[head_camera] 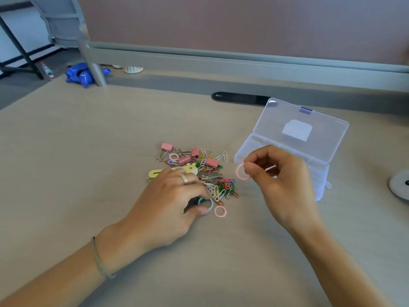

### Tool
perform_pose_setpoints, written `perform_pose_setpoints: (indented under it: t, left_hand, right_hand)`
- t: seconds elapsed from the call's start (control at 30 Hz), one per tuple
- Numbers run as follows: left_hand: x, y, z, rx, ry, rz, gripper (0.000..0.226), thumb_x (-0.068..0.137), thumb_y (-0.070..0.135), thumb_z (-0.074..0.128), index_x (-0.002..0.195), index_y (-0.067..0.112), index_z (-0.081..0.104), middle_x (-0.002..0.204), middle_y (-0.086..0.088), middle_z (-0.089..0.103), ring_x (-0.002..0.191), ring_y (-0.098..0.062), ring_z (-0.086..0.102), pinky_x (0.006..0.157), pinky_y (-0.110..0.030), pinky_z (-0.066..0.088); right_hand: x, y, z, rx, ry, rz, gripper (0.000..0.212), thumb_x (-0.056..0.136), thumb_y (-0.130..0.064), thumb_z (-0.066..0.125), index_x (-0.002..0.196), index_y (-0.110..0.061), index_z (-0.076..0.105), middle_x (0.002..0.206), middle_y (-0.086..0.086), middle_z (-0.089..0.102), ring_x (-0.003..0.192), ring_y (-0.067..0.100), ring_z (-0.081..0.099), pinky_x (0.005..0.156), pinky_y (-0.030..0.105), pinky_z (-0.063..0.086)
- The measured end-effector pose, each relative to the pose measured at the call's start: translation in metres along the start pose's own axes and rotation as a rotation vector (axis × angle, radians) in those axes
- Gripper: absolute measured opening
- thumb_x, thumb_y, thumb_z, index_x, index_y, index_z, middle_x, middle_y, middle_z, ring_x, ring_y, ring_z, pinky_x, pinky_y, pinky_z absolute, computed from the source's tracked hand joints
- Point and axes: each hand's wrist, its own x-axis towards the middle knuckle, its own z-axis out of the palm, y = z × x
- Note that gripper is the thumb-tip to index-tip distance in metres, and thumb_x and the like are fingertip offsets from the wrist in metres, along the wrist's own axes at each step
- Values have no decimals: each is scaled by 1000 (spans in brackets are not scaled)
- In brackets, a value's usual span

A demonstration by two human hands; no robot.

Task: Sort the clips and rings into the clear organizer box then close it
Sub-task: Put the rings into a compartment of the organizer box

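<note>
A heap of coloured paper clips, pink binder clips and rings lies in the middle of the desk. My right hand pinches a pink ring between thumb and forefinger, just left of the clear organizer box. The box stands open, its lid tipped back. My left hand rests on the near side of the heap and pinches a teal ring against the desk. Another pink ring lies loose beside it.
A grey partition rail runs along the back of the desk, with a black oval grommet in front of it. A white round base sits at the right edge. A blue bag and a bottle lie far left.
</note>
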Motion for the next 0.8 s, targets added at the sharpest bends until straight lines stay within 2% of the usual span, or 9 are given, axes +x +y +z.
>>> perform_pose_setpoints:
  t: [0.07,0.17,0.27,0.37,0.5,0.57,0.67,0.8]
  left_hand:
    - [3,3,0,63,-13,61,15,84,38,68,95,31,74,88,17,67,86,-16,60,81,-35,42]
    - [7,7,2,18,-21,48,22,81,24,70,100,34,72,80,19,60,82,-8,52,73,-27,43]
    - [11,7,2,-21,-51,18,16,81,28,69,93,37,74,84,21,60,79,-4,49,66,-18,41]
    - [16,7,2,0,-69,57,8,84,27,68,83,34,71,86,20,60,78,-4,53,63,-22,43]
    - [20,10,7,101,-43,166,11,86,16,71,82,25,67,88,14,62,79,-15,59,62,-33,50]
    - [19,10,7,68,-32,150,10,86,20,74,90,27,69,94,15,64,81,-13,60,64,-32,50]
    - [19,7,7,-12,-17,40,23,86,34,74,108,33,70,104,20,64,89,-10,62,68,-32,53]
    - [24,4,8,-45,-47,-39,28,84,44,70,110,34,73,105,19,64,77,-5,53,67,-30,50]
  right_hand:
    - [4,3,-6,-14,14,20,18,86,-10,69,75,-24,68,76,-8,70,73,14,62,67,25,48]
    - [16,7,-23,-27,79,44,15,85,-11,71,79,-25,70,76,-8,71,72,10,64,67,21,49]
    - [33,11,-40,-101,110,64,13,84,-11,73,81,-24,73,75,-8,73,73,8,67,69,18,52]
    - [51,14,-47,-219,36,107,12,81,-12,76,80,-23,74,73,-10,73,70,4,68,68,16,54]
    - [65,12,-45,-440,-102,62,11,80,-10,74,78,-21,74,69,-7,72,71,10,68,73,30,57]
    - [67,8,-43,-492,-144,15,13,79,-8,72,77,-21,73,68,-8,71,72,10,67,75,33,57]
    - [67,5,-38,-519,-181,-26,16,78,-8,70,76,-24,73,69,-9,72,73,10,67,76,32,57]
    - [65,3,-34,-469,-226,-26,16,80,-8,72,77,-24,73,69,-8,72,73,9,68,77,33,58]
